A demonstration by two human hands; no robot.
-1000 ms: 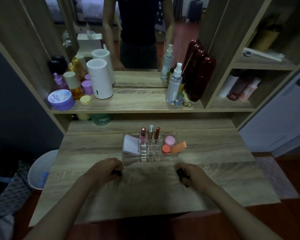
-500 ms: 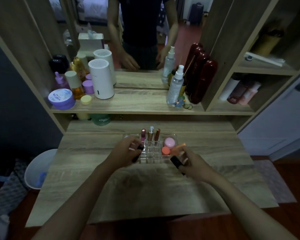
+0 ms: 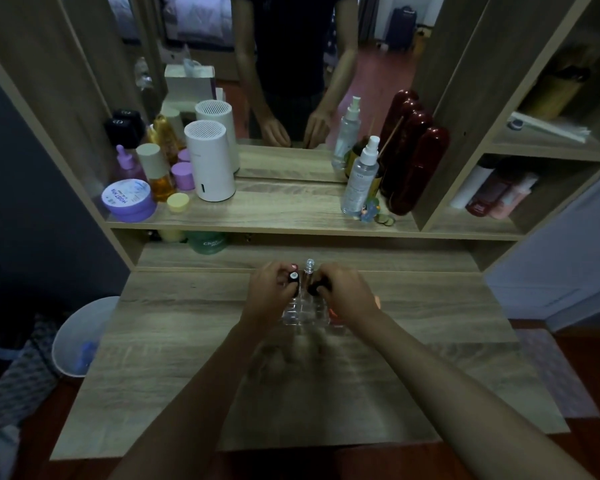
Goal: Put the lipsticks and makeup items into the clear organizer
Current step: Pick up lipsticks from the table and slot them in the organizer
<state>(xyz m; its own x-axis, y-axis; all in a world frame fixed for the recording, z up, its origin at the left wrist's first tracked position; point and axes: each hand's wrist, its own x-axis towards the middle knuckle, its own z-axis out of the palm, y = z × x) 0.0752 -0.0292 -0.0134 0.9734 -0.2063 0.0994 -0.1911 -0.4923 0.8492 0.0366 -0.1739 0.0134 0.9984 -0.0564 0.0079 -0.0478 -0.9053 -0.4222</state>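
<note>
The clear organizer [image 3: 303, 311] stands at the back middle of the wooden desk [image 3: 187, 358], mostly covered by both hands. My left hand [image 3: 269, 292] grips a black lipstick [image 3: 293, 281] upright over the organizer's slots. My right hand [image 3: 347, 294] grips another black lipstick [image 3: 317, 286] just to the right of it. Between them stands a clear-capped tube [image 3: 309, 266] in a back slot. Orange items [image 3: 377, 301] in the organizer's right part peek out beside my right wrist. The rest of the contents are hidden.
A shelf [image 3: 274, 216] above the desk carries a white cylinder [image 3: 208, 161], purple jars [image 3: 129, 199], a spray bottle [image 3: 361, 176] and dark red bottles [image 3: 413, 168]. A mirror behind reflects a person. A white bin [image 3: 80, 336] stands left of the desk.
Both hands lifted black lipsticks off the desk's front area and carried them forward; they are now over the organizer's slots, covering most of it.
</note>
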